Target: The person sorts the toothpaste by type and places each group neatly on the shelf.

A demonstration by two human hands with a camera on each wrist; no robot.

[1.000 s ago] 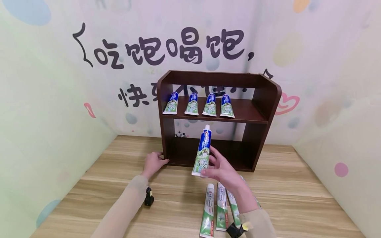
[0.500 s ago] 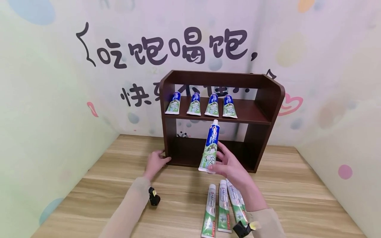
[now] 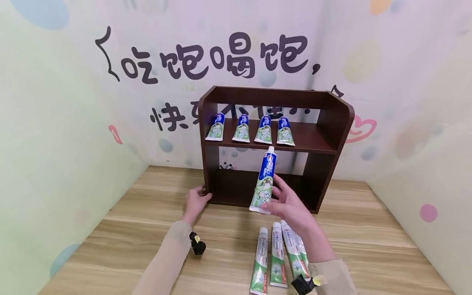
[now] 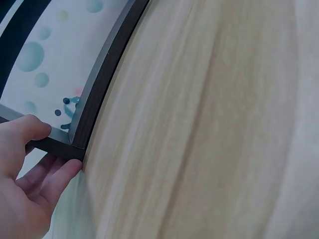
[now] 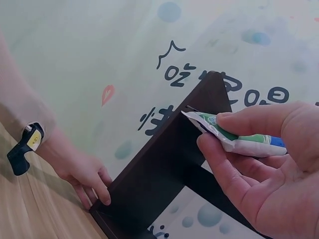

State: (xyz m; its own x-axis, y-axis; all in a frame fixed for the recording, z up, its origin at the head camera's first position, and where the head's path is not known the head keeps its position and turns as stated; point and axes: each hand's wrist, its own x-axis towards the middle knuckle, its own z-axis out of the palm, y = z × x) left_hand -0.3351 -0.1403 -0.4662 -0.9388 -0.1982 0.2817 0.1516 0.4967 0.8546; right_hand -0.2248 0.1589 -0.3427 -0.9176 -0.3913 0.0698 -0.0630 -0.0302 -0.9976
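Observation:
In the head view my right hand (image 3: 291, 209) holds a blue, white and green toothpaste tube (image 3: 264, 180), cap up, in front of the lower compartment of a dark brown wooden shelf (image 3: 309, 137). The right wrist view shows thumb and fingers pinching the tube (image 5: 254, 144) near its flat end. My left hand (image 3: 195, 203) grips the shelf's bottom left corner; in the left wrist view its thumb and fingers lie on either side of the side panel (image 4: 57, 148). Several matching tubes (image 3: 241, 129) lean in a row on the upper tier, caps hidden.
Several white and green toothpaste tubes (image 3: 278, 254) lie side by side on the wooden table (image 3: 228, 250), partly under the right forearm. Printed wall sheets (image 3: 416, 123) enclose the table at the back and both sides. The upper tier has bare room at its right end.
My right hand has carried the tube a little right and up, its cap now near the upper tier's front edge. The left hand keeps its hold on the shelf. The view shifted slightly.

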